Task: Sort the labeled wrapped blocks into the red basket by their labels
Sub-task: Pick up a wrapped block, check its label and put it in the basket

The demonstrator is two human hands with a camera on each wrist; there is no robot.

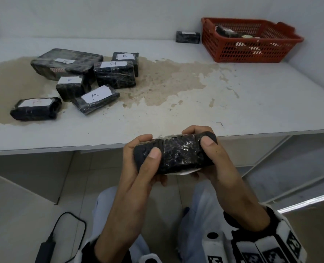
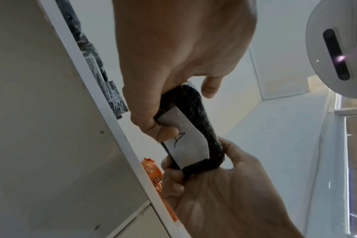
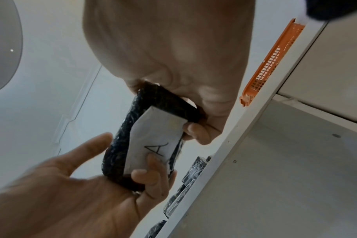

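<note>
I hold one black wrapped block (image 1: 176, 154) in both hands just below the table's front edge. My left hand (image 1: 148, 154) grips its left end and my right hand (image 1: 205, 141) grips its right end. Its white label (image 3: 153, 136), marked A, faces down and shows only in the wrist views. Several more labeled blocks lie at the table's left, one marked A (image 1: 96, 99) nearest me. The red basket (image 1: 248, 52) stands at the far right with dark wrapped items (image 1: 225, 32) inside. One block (image 1: 187, 37) sits just left of the basket.
The white table (image 1: 233, 111) has a wide tan stain around the block pile. A large flat block (image 1: 66, 61) lies at the back of the pile. A black power bank with cable (image 1: 45, 249) lies on the floor at lower left.
</note>
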